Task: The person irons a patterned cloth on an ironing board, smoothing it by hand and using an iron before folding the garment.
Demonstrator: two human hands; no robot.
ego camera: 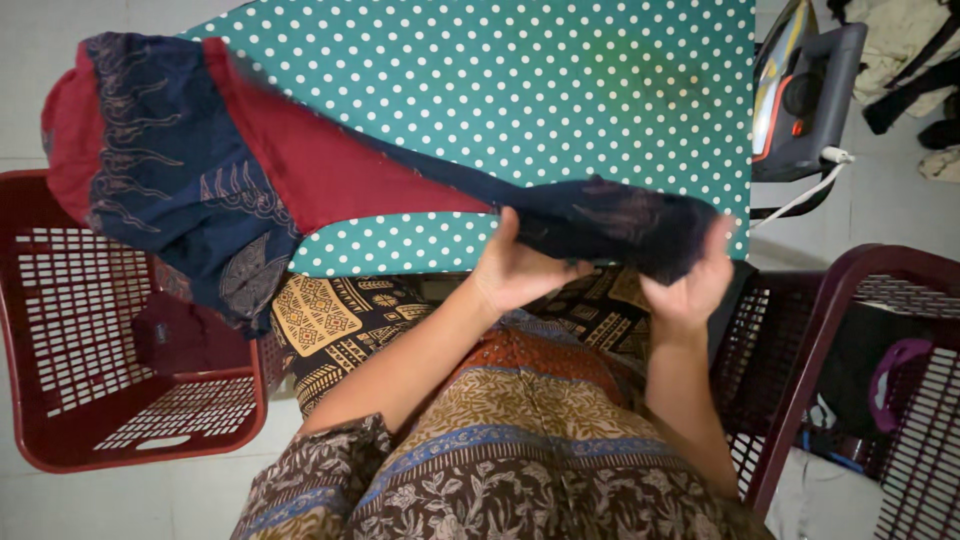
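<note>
While both hands closed on one end of the dark blue and red patterned garment (200,190), the rest of the cloth trailed away to the left of the grip, across the teal polka-dot ironing board (560,90) and over its near-left edge. The left hand (515,275) had its fingers curled and pinched on the bunched dark fabric; the right hand (690,285) was likewise pressed together on the same bunch, just beside it. The cloth looked thin, soft and light, sagging wherever unsupported, so it would likely slide and fold easily; a hem or seam seemed the surest place to hold. Below the hanging end, well left of the grip, stood a red plastic laundry basket (60,400) with a dark piece inside. Right of the grip sat a second maroon basket (860,330), and beyond it, at the board's far-right end, an iron (805,90) with a white cord. Open board surface lay above the grip.
</note>
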